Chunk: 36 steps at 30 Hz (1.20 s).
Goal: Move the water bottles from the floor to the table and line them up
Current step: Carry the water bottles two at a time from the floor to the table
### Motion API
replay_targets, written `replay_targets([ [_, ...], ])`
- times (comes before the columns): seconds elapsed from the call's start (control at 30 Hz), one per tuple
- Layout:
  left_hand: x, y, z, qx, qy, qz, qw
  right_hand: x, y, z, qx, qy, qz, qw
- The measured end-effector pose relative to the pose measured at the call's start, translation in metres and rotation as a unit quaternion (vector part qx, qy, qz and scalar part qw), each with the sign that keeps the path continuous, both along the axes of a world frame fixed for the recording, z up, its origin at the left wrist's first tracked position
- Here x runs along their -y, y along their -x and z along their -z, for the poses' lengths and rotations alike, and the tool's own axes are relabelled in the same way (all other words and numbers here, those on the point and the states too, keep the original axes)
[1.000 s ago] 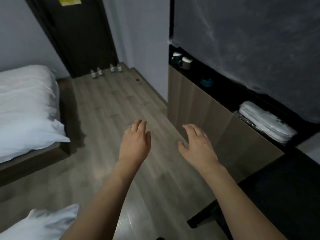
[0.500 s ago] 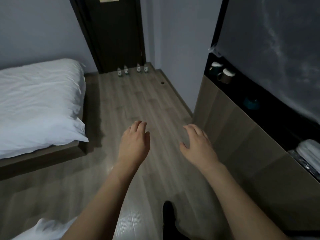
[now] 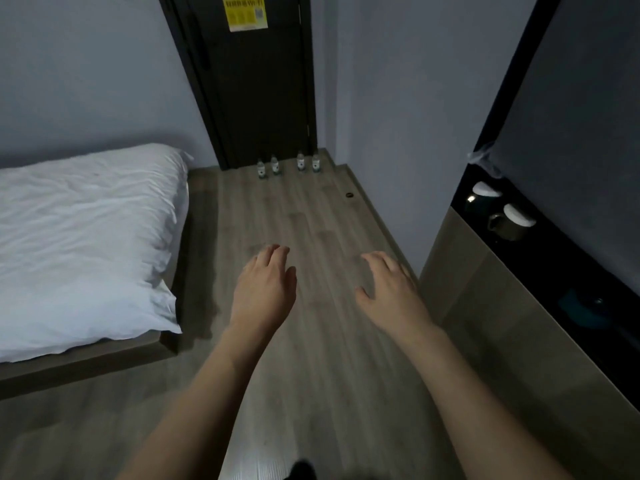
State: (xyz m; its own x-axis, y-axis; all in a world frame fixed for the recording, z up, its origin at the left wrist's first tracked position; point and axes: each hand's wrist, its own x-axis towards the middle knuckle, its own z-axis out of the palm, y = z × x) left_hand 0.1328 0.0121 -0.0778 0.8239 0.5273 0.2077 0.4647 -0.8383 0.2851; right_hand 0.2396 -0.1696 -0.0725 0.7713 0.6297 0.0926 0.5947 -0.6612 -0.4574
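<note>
Well to the left of your left hand lies the bed point(image 3: 86, 244), its white sheet rumpled and hanging over the low wooden frame. Above it runs a plain grey wall.

Your left hand point(image 3: 265, 292) hangs palm down over the wooden floor point(image 3: 322, 375), fingers loosely bent and close together, holding nothing. It touches nothing that you can see.

Far ahead of both your hands, at the foot of the dark door point(image 3: 256, 81), stand the four water bottles point(image 3: 287, 165). They are upright on the floor, in two pairs with a small gap between the pairs. The left pair sits ahead of your left hand, the right pair between your two hands and far beyond them. A yellow notice point(image 3: 245, 12) is stuck high on the door. A small dark round thing point(image 3: 349, 194) lies on the floor beyond your right hand, near the wall; what it is cannot be told.

Your right hand point(image 3: 391, 292) is level with the left and well apart from it, palm down, fingers spread a little and slack, thumb out toward the left. It also holds nothing.

To the right of your right hand stands a wooden cabinet point(image 3: 491, 323) with a dark recess on top. In that recess, ahead and right of your hand, are two dark cups point(image 3: 509, 221) with white tops. A dim blue thing lies nearer you in the same recess, too dark to make out.
</note>
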Motion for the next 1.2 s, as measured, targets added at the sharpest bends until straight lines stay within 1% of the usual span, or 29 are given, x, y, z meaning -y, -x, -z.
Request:
replay_targets([
  [0.2,-0.073,-0.067,0.007,-0.003,0.009,0.005,1.0,-0.079,-0.073,0.002,0.008,0.006,-0.015,1.0],
  [0.37,-0.166,-0.13,0.01,-0.006,0.009,0.001,1.0,-0.168,-0.139,0.0,0.022,0.004,-0.02,1.0],
  [0.57,-0.275,-0.211,-0.008,0.012,-0.001,0.008,1.0,-0.27,-0.215,-0.014,0.034,0.004,-0.006,0.999],
  [0.73,-0.329,-0.259,-0.012,0.028,0.016,0.007,0.999,-0.326,-0.264,-0.016,0.026,0.016,-0.007,1.0],
  [0.97,-0.409,-0.328,0.009,-0.001,0.025,-0.012,1.0,-0.411,-0.342,0.002,0.006,0.018,-0.028,0.999],
  [1.2,-0.501,-0.449,0.021,-0.005,0.015,-0.022,1.0,-0.502,-0.467,0.018,0.006,0.007,-0.034,0.999],
])
